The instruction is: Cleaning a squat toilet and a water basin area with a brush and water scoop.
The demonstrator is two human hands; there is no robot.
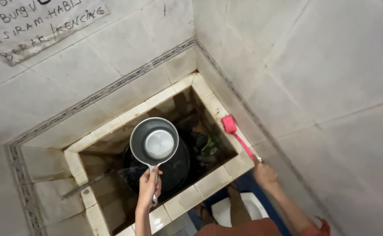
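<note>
1. Left hand (149, 185) is wrapped around the handle of a round grey metal water dipper (154, 141), holding it over the dark tiled water tank (209, 181).
2. Right hand (264, 173) grips a pink long-handled plastic brush (234, 130), its head resting on the tank's rim by the wall.

Soft, even light fills the pale tiled walls (331, 65), bright without harsh glare; the square tiled water basin (180, 89) sinks into deep shadow, its inside nearly black and hard to read; the round grey metal dipper with a shiny flat bottom (154, 142) catches a pale reflection at its centre; focus is fairly sharp mid-frame; tile lines bow and slant toward the edges from the wide lens; the lower corners look slightly soft.
</note>
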